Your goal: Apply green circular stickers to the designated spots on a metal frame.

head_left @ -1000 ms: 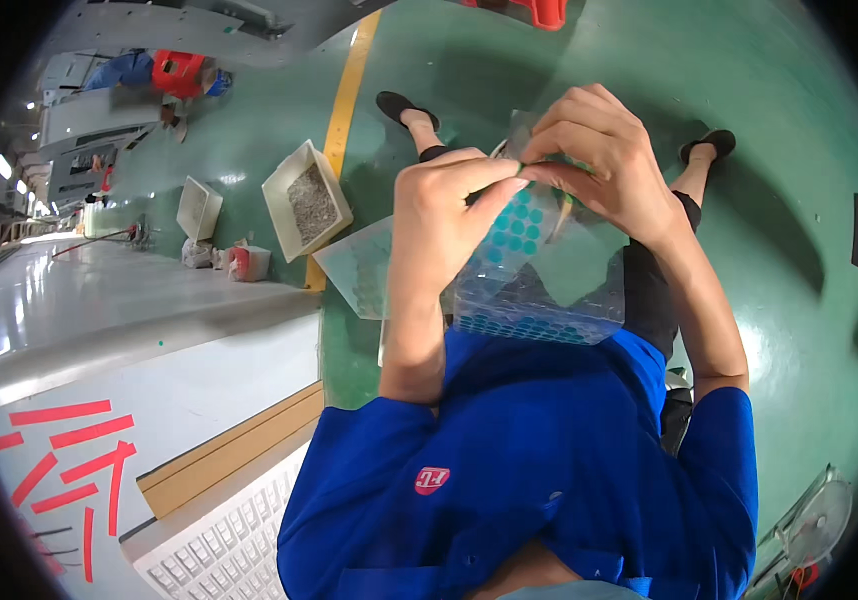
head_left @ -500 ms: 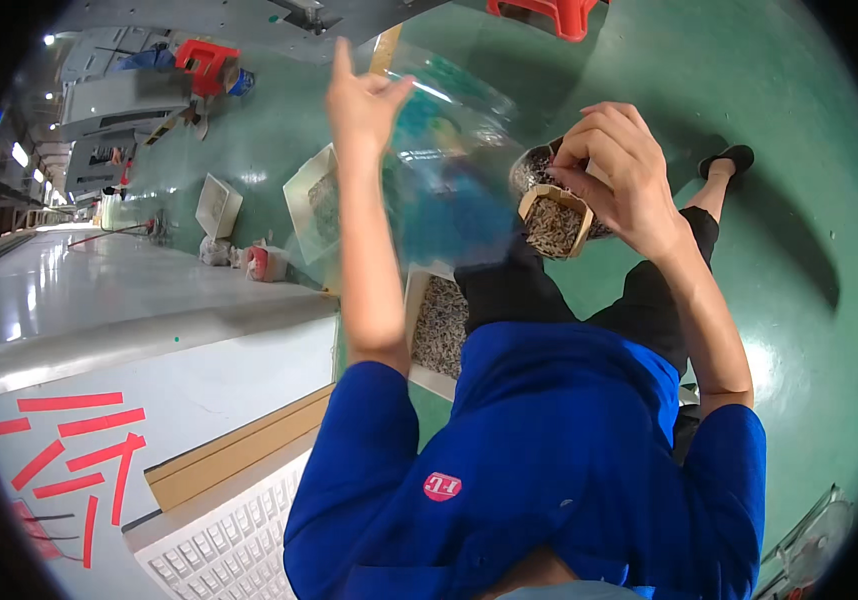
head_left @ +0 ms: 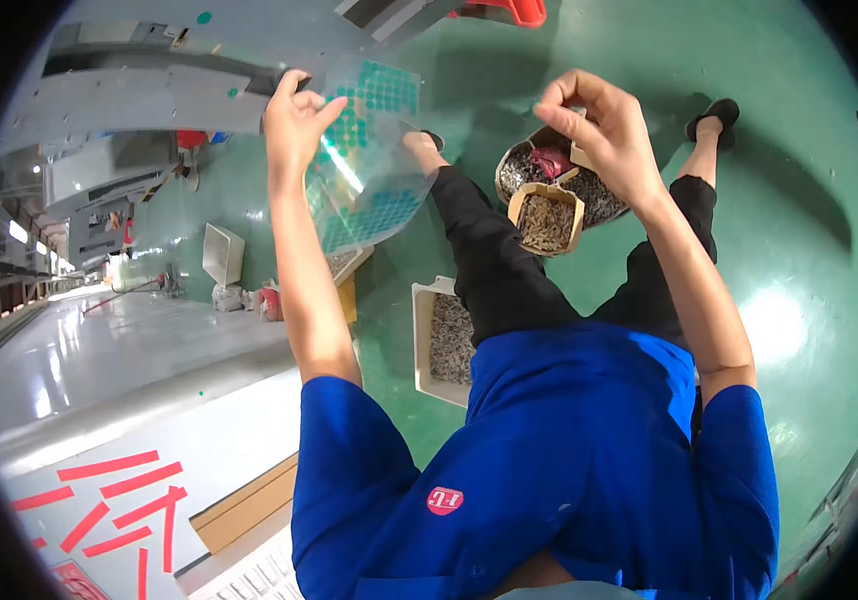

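In my left hand [head_left: 299,118] is a clear plastic sheet [head_left: 374,165] covered with rows of small green round stickers, gripped near its edge. The sheet hangs down to the right of the hand, beside a grey machine surface [head_left: 179,105]. My right hand [head_left: 604,130] is raised with thumb and forefinger pinched together; what is between the fingertips, if anything, is too small to make out. Below that hand is a group of small bins [head_left: 519,172] with many small metal-like parts, and a cardboard box [head_left: 547,222] filled with similar pieces sits at their front.
A white bin [head_left: 425,345] of small parts stands on the green floor by my left leg. Left of me is a pale worktop [head_left: 239,415] with red tape strips [head_left: 139,478] and a cardboard strip [head_left: 244,505]. A red stool [head_left: 519,10] is at the top.
My left hand has moved left and slightly down with the sheet, which now shows less blurred. My right hand has risen a little, away from the bins. My view has shifted.
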Tool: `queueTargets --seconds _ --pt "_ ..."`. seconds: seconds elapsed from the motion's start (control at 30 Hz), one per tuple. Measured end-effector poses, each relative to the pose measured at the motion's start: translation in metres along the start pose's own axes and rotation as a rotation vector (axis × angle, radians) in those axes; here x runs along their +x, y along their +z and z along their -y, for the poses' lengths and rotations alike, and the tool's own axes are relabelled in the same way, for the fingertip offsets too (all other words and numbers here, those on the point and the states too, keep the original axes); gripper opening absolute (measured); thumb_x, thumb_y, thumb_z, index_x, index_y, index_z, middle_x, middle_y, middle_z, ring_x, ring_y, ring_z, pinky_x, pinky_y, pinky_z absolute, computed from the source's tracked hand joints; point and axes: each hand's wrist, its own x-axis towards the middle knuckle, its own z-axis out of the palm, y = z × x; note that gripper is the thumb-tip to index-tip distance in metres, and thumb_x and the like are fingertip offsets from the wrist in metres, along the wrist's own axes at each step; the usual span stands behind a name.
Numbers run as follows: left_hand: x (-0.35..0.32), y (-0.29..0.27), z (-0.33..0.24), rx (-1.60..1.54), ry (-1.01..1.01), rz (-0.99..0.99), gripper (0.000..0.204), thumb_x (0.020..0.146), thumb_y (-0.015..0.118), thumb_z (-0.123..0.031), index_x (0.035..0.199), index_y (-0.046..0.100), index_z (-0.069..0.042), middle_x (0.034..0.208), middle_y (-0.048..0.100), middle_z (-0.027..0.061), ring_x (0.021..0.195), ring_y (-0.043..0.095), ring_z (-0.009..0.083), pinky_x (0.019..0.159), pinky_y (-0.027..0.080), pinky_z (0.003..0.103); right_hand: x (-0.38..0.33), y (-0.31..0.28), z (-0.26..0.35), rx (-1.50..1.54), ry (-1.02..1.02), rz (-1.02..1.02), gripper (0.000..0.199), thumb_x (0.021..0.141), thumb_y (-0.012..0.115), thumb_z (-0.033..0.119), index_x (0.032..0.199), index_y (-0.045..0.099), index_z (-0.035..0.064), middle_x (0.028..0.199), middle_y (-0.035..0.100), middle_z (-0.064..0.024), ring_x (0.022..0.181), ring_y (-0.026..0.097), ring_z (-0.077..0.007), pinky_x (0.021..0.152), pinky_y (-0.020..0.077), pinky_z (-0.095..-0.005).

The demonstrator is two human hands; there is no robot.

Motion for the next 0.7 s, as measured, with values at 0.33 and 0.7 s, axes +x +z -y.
queueTargets --seconds 0.33,0.7 --pt "-0.136 0.008 -0.096 -0.038 -0.07 0.096 0.056 0.07 0.07 0.003 0.122 0.049 0.003 0.07 0.055 -0.0001 0.064 0.05 0.0066 0.063 0.041 0.019 -0.013 0.004 -0.021 0.191 -0.032 -0.129 0.017 0.088 0.06 0.018 0.088 0.059 0.0003 0.082 0.059 0.0 0.074 0.052 -0.0057 0.068 0.0419 -0.0208" --pt "-0.226 -0.013 -0.182 -0.119 -0.341 0.211 0.075 0.06 0.073 -0.001 0.128 0.042 0.003 0.066 0.053 0.0002 0.061 0.05 0.0063 0.058 0.036 0.018 -0.075 0.002 -0.008 0.603 0.056 -0.185 0.009 0.086 0.061 0.009 0.086 0.058 0.0004 0.073 0.061 -0.0005 0.068 0.058 -0.0058 0.063 0.0462 -0.0198"
